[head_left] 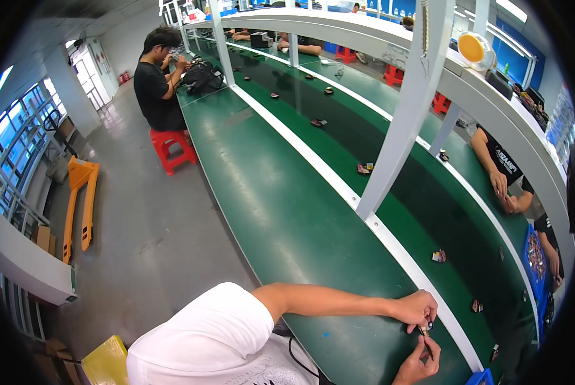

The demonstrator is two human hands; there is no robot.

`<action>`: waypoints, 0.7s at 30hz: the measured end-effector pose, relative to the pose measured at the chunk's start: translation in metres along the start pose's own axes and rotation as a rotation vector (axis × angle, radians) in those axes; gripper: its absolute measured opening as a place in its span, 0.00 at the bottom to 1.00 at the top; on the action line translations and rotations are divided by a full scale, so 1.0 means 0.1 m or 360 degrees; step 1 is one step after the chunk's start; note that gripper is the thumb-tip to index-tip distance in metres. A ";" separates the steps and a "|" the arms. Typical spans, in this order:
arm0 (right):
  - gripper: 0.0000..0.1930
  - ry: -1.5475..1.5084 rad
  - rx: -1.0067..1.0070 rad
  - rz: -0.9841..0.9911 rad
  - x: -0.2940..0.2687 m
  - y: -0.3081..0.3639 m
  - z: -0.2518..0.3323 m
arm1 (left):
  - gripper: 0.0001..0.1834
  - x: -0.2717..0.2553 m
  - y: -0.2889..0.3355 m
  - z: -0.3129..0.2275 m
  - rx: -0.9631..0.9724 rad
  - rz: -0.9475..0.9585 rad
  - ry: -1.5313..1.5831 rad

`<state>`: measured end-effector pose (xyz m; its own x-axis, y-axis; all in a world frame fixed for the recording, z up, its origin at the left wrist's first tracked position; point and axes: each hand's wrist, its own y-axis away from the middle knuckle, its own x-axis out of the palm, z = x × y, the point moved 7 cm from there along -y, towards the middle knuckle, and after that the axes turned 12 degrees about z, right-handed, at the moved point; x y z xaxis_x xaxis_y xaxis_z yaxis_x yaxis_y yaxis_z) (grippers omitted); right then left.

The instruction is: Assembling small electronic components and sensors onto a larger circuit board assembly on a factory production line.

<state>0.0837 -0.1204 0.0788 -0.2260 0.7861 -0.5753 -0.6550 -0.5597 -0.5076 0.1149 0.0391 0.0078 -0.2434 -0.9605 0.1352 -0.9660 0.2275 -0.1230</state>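
Observation:
Over the green worktop, close to the white rail, my left hand (416,308) is closed, its fingertips pinching a small part (426,330) with dark and pale bits. From just below, the closed fingers of my right hand (419,366) meet the same part, and a thin dark piece shows along them. Most of the part is hidden by the fingers, so its exact kind cannot be made out. Beyond the rail, a small red-and-black piece (439,256) lies on the dark green conveyor belt (422,221), with several similar ones spread along it.
A white post (400,122) rises from the rail (396,250) and carries a long shelf (364,29). Part of a blue bin (481,377) shows beside my right hand. Another person (162,86) sits on a red stool up the line; co-workers' hands (507,196) are across the belt.

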 end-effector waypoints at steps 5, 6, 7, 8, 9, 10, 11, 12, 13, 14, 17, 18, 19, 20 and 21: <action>0.04 0.0047 0.0004 -0.0118 0.18 0.00 -0.20 | 0.10 -0.11 0.11 -0.02 -0.0102 0.0003 0.0099; 0.05 -0.0001 0.0000 -0.0123 0.25 -0.06 -0.16 | 0.10 -0.19 0.16 -0.01 -0.0141 -0.0022 0.0052; 0.05 -0.0005 0.0029 -0.0194 0.10 -0.03 -0.14 | 0.09 -0.06 0.07 -0.05 -0.0234 0.0004 0.0041; 0.06 0.0003 0.0046 -0.0195 0.10 -0.05 -0.11 | 0.09 -0.08 0.08 -0.06 -0.0251 0.0014 -0.0032; 0.07 -0.0013 0.0054 -0.0188 0.13 -0.08 -0.09 | 0.09 -0.12 0.12 -0.03 -0.0259 0.0023 0.0031; 0.07 -0.0027 0.0061 -0.0219 0.13 -0.08 -0.12 | 0.11 -0.15 0.13 -0.04 -0.0234 -0.0047 0.0017; 0.08 -0.0057 0.0057 -0.0247 0.14 -0.08 -0.14 | 0.11 -0.19 0.14 -0.03 -0.0226 -0.0087 0.0049; 0.08 -0.0031 0.0039 -0.0286 0.11 -0.08 -0.14 | 0.09 -0.20 0.12 -0.01 -0.0143 -0.0161 0.0196; 0.08 -0.0015 0.0018 -0.0321 0.07 -0.08 -0.12 | 0.09 -0.24 0.13 0.00 -0.0138 -0.0218 0.0213; 0.09 -0.0027 0.0038 -0.0348 0.02 -0.07 -0.12 | 0.09 -0.25 0.11 -0.02 -0.0182 -0.0229 0.0154; 0.09 0.0019 -0.0019 -0.0413 -0.02 -0.04 -0.18 | 0.11 -0.57 0.04 -0.07 -0.0049 -0.0542 -0.0015; 0.09 0.0053 0.0001 -0.0469 -0.06 -0.02 -0.20 | 0.11 -0.68 -0.01 -0.08 -0.0051 -0.0639 -0.0053; 0.09 0.0021 -0.0032 -0.0464 0.00 -0.04 -0.17 | 0.11 -0.87 0.00 -0.14 0.0001 -0.0716 -0.0096; 0.09 0.0020 -0.0054 -0.0458 0.01 -0.02 -0.17 | 0.12 -0.94 -0.07 -0.17 -0.0068 -0.0775 -0.0229; 0.09 0.0032 -0.0054 -0.0487 0.00 -0.02 -0.15 | 0.13 -1.02 -0.14 -0.19 -0.0100 -0.0778 -0.0428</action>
<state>0.0958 -0.1232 0.0697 -0.0074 0.9143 -0.4049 -0.6661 -0.3065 -0.6800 0.1518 0.1372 0.0142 0.2572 -0.9617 -0.0947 -0.9661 -0.2536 -0.0489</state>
